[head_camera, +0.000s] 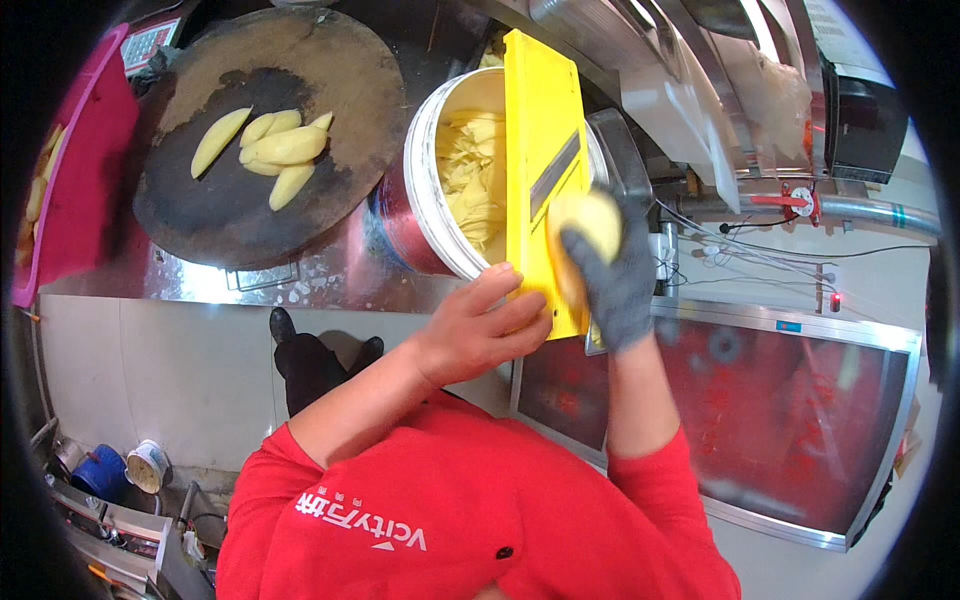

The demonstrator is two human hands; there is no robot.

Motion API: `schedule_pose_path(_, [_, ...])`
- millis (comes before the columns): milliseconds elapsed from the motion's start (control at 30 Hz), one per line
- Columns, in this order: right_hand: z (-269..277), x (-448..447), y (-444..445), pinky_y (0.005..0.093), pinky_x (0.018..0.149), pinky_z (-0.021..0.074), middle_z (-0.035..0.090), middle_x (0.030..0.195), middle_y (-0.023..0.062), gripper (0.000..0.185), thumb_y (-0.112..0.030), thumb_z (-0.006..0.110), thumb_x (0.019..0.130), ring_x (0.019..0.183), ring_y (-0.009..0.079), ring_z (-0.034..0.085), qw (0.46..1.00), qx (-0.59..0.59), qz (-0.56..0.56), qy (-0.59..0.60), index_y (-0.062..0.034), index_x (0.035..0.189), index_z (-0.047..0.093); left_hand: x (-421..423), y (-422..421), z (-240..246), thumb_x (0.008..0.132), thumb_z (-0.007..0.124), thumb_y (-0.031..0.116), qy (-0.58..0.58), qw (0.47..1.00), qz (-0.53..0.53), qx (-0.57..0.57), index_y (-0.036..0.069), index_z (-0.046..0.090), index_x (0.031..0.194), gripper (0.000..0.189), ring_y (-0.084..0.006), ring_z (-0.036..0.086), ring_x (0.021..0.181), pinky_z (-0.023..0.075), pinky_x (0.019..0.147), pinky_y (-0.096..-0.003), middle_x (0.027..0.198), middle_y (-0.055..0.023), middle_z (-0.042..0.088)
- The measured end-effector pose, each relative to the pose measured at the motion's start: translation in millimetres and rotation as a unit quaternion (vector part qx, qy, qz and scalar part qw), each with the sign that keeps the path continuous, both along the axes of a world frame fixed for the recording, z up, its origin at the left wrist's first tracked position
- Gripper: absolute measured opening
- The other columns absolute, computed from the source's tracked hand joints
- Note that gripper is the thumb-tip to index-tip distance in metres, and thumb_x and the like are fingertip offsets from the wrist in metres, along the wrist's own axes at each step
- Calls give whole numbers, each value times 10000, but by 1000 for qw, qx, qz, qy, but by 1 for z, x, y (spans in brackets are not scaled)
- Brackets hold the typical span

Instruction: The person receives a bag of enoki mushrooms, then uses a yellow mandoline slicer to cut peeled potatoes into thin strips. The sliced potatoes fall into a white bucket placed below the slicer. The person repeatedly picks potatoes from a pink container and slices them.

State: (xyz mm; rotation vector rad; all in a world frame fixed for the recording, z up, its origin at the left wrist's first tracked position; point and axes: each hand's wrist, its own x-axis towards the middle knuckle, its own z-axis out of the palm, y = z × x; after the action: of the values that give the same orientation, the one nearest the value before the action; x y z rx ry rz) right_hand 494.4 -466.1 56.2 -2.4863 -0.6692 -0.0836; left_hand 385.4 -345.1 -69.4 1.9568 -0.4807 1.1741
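My bare left hand (pixel 480 319) grips the near end of a yellow mandoline slicer (pixel 536 112), which lies across the rim of a round bucket (pixel 427 195). A slanted metal blade (pixel 555 172) is set in the slicer's middle. My right hand (pixel 619 277), in a dark grey knitted glove, holds a peeled potato (pixel 596 221) against the slicer just below the blade; both are blurred. Thin pale-yellow slices (pixel 472 172) are heaped inside the bucket. Left of it, several peeled potato pieces (pixel 285 146) rest on a round chopping block (pixel 352 82).
A pink basket (pixel 86 180) with potatoes stands at the far left, beside a scale (pixel 150 45). The metal counter's front edge (pixel 337 300) runs before me. On the right are a glass-topped cabinet (pixel 795 420) and a pipe with a red-handled valve (pixel 799 201). Buckets (pixel 146 465) stand lower left.
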Motion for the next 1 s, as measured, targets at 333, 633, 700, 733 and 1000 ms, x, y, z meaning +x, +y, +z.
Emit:
schedule_pose_path(333, [-5,150,108,372,935,494,672,1148,175,558,-335,808,815,1030,289,640,997,80,0,0,-30,1244,623,-2,-3,-3,784,685,105,2,1000,2,14,164,645,1121,345,-288,543,1120,508,1003,-440,1194,-13,574])
schedule_pose_path(633, [-12,-11,-14,429,977,466,614,1183,181,571,-247,812,786,1095,334,599,994,-43,54,-88,-7,1255,591,0,-4,0,782,685,108,-18,1000,-11,6,134,645,1086,308,-283,535,1088,494,1002,-456,1166,-31,557])
schedule_pose_path(700, [-22,23,8,389,974,487,629,1194,157,522,-241,796,832,1073,284,622,994,27,61,-89,-23,1262,597,0,-5,0,784,684,113,-18,1000,-11,14,132,646,1092,311,-283,529,1093,493,1003,-457,1166,-29,556])
schedule_pose_path(733, [-22,50,24,386,964,488,643,1158,163,515,-275,795,835,1054,290,626,994,19,70,-84,-29,1248,609,0,-6,0,785,685,116,-14,1000,-10,13,132,646,1095,313,-283,526,1097,493,1002,-456,1166,-27,556])
schedule_pose_path(1000, [6,113,80,363,937,505,651,1190,145,544,-339,778,845,1054,275,640,998,52,43,-14,-70,1283,600,-2,-5,-1,792,679,115,-3,1000,7,3,136,646,1102,312,-281,518,1115,490,1002,-457,1195,-25,558])
